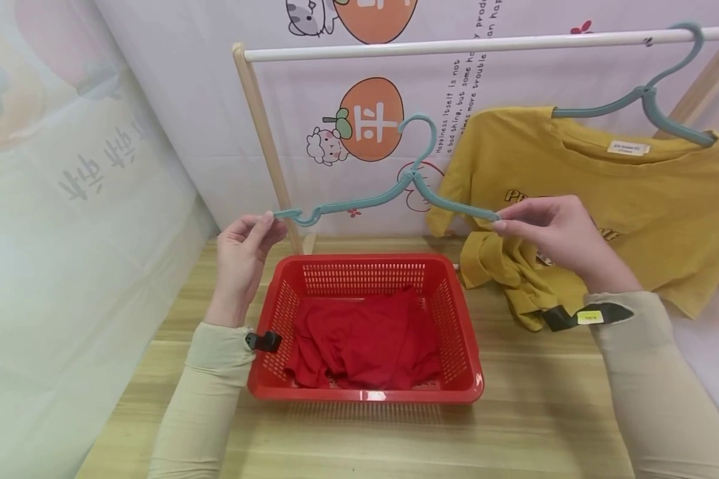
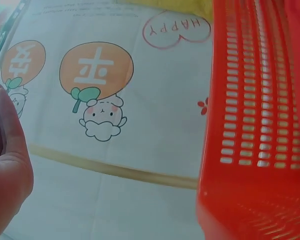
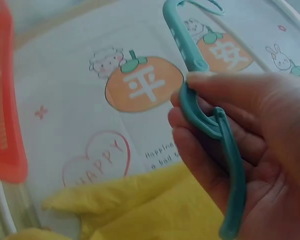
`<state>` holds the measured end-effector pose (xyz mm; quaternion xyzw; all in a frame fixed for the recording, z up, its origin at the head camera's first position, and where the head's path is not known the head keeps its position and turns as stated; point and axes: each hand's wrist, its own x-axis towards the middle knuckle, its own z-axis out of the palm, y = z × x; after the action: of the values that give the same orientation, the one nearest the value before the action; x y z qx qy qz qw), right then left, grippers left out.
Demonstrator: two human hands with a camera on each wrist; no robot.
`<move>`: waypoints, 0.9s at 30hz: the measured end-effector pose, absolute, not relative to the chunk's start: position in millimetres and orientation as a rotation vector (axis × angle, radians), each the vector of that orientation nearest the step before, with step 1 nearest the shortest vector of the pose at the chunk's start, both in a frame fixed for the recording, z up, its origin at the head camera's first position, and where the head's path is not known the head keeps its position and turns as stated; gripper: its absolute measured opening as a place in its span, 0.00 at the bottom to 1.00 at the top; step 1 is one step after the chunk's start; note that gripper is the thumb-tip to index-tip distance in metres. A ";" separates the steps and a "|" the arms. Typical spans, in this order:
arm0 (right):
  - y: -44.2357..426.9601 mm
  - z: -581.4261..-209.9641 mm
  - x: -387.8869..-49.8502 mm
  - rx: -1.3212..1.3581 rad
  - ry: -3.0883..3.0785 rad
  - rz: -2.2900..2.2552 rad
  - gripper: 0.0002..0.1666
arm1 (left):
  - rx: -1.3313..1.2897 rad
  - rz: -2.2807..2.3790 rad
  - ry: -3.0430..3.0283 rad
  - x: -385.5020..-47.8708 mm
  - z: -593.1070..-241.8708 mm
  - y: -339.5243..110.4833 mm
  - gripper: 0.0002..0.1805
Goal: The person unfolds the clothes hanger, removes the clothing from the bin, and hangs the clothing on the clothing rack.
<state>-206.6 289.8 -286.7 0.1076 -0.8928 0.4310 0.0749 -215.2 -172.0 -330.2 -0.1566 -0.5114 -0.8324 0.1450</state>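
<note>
A teal folding clothes hanger [image 1: 365, 201] is held up between both hands, its hook upward, above the back rim of a red basket [image 1: 371, 395]. My left hand [image 1: 242, 256] pinches the tip of the hanger's left arm. Pinched at the right arm of the hanger is my right hand [image 1: 560, 233]; the right wrist view shows the teal hanger [image 3: 232, 170] running along the palm. A crumpled red garment [image 1: 365, 339] lies inside the basket. In the left wrist view, only part of the left hand [image 2: 10, 160] shows, at the left edge.
Behind the right hand, a yellow T-shirt [image 1: 575, 179] hangs on another teal hanger [image 1: 617, 105] from the white rail [image 1: 455, 46]. A wooden post [image 1: 263, 133] supports the rail's left end. Printed cloth [image 1: 174, 80] covers the walls behind the wooden table [image 1: 515, 426].
</note>
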 end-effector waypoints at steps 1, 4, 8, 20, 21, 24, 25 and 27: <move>291.3 -286.6 -206.4 0.330 -2.686 1.298 0.17 | -0.456 -2.418 -1.474 -214.9 -330.7 -172.0 0.09; 294.3 -285.4 -205.1 0.356 -2.710 1.331 0.17 | -0.460 -2.468 -1.476 -215.2 -333.3 -171.5 0.10; 294.2 -283.0 -203.2 0.408 -2.748 1.365 0.17 | -0.438 -2.496 -1.468 -216.5 -336.9 -169.4 0.10; 265.5 -282.3 -204.3 0.387 -2.757 1.391 0.22 | -0.425 -2.471 -1.518 -217.2 -348.3 -152.8 0.16; 261.8 -282.6 -204.8 0.377 -2.750 1.399 0.23 | -0.433 -2.475 -1.515 -216.9 -349.0 -151.2 0.17; 251.9 -283.5 -206.1 0.363 -2.718 1.439 0.26 | -0.452 -2.485 -1.512 -217.0 -351.1 -146.6 0.18; 249.0 -283.7 -206.6 0.361 -2.700 1.458 0.26 | -0.454 -2.486 -1.515 -216.9 -351.7 -145.3 0.18; 244.2 -284.3 -207.2 0.363 -2.666 1.491 0.27 | -0.452 -2.490 -1.525 -216.5 -352.4 -143.0 0.19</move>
<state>-207.2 244.2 -284.3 0.1179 -0.8662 0.4845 0.0325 -216.5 -143.0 -352.4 -0.1524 -0.5139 -0.8390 0.0933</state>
